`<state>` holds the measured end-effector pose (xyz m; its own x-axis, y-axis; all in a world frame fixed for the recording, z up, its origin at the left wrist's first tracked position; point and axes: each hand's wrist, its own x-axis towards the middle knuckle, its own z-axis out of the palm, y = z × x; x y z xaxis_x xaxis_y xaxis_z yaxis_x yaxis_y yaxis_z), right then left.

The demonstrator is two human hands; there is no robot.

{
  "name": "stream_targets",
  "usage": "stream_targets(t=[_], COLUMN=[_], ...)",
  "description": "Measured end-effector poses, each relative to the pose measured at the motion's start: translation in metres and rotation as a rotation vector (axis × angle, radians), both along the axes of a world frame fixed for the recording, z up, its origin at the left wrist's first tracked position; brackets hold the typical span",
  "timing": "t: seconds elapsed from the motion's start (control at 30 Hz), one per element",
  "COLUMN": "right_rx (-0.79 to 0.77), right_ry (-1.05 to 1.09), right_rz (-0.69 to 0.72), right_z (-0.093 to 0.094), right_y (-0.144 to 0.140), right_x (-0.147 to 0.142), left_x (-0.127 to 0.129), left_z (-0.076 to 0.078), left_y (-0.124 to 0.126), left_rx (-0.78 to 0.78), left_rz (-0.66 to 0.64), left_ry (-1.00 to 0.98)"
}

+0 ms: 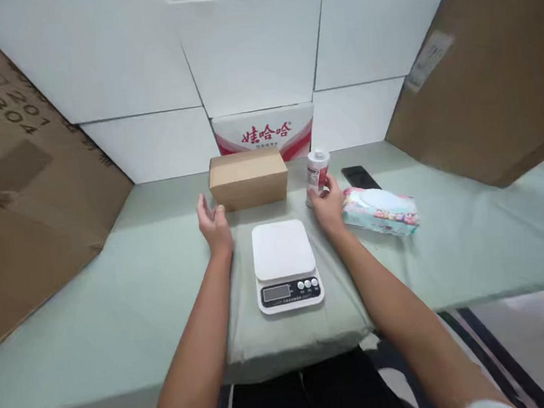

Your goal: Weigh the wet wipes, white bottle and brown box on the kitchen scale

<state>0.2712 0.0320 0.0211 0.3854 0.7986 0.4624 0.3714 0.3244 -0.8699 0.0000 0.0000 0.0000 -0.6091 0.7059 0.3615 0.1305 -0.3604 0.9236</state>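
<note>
My right hand (328, 205) is wrapped round a white plastic bottle (317, 167) with a white cap and a red-and-white label; the bottle is upright at the table's middle. My left hand (214, 226) is held with thumb and fingers apart, beside the near left corner of a closed brown cardboard box (248, 179). Whether it touches the box I cannot tell. Between my forearms lies a white kitchen scale (283, 252), its display dark and its plate bare.
Right of the bottle are a pack of tissues (381, 210) and a black phone (360, 177). Large cardboard cartons flank the table (172, 274) at left (27, 173) and right (487, 68). A white carton with red lettering (263, 129) stands at the back among white panels (255, 52).
</note>
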Motion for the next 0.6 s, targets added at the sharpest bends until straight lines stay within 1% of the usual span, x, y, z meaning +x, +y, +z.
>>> stream_targets(t=[0.07,0.13,0.17,0.23,0.3,0.37,0.47,0.6], right_rx=[0.055,0.097,0.119,0.133,0.106,0.063,0.014,-0.027], right_ry=[0.003,0.004,0.008,0.006,-0.037,-0.116,-0.228,-0.255], right_rz=[0.054,0.176,0.269,0.498,0.722,0.888,1.024,1.072], right_z=[0.008,0.018,0.024,0.036,0.046,0.052,0.053,0.052], right_y=[-0.007,-0.015,-0.019,-0.030,-0.041,-0.050,-0.059,-0.061], right_x=[-0.002,-0.004,-0.004,-0.006,-0.009,-0.012,-0.018,-0.023], left_x=[0.000,0.000,0.000,0.000,0.000,-0.001,-0.001,0.000], left_z=[0.000,0.001,0.001,0.002,0.002,0.002,0.002,0.003], left_y=[0.001,0.001,0.001,0.001,0.000,0.000,-0.001,-0.002], left_rx=[-0.017,-0.025,-0.024,-0.016,-0.011,-0.012,-0.015,-0.021], left_rz=[0.007,0.011,0.013,0.013,0.009,0.008,0.010,0.013], left_ry=[-0.001,-0.003,-0.004,-0.004,0.002,0.009,0.014,0.019])
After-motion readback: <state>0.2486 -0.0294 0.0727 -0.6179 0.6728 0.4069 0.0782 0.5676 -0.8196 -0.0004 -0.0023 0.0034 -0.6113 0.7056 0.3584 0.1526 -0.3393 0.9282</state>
